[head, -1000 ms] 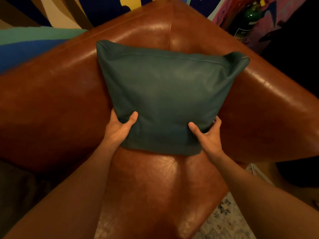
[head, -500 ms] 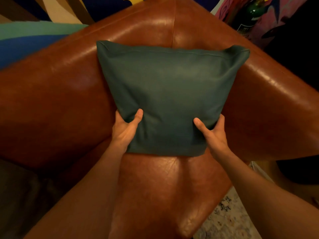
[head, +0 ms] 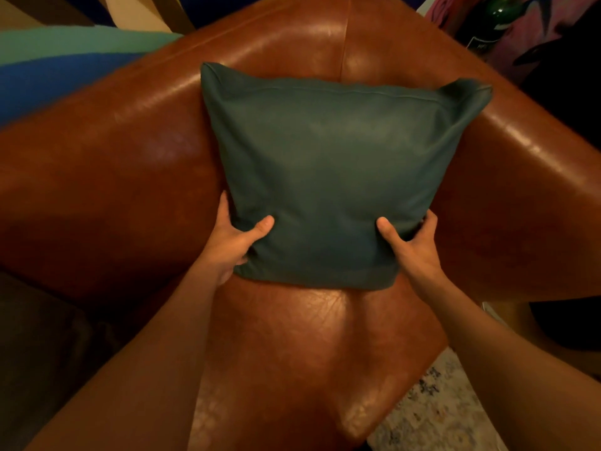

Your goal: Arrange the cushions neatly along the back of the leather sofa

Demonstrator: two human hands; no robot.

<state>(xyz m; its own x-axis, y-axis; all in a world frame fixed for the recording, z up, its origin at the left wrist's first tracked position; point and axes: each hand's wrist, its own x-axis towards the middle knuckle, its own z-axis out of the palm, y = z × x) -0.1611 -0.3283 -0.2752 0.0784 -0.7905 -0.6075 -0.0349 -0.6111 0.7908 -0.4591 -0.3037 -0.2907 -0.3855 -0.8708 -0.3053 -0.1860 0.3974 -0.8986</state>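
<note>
A dark teal leather cushion stands upright in the corner of the brown leather sofa, leaning against the backrest where two sides meet. My left hand grips its lower left corner, thumb on the front face. My right hand grips the lower right corner the same way. The cushion's bottom edge rests on the seat.
A colourful wall painting lies behind the sofa at the left. A green bottle and pink fabric sit beyond the backrest at the top right. A patterned rug shows at the lower right, a dark area at the lower left.
Both hands have pushed the cushion a little further back into the sofa corner. The grip on its lower corners is unchanged.
</note>
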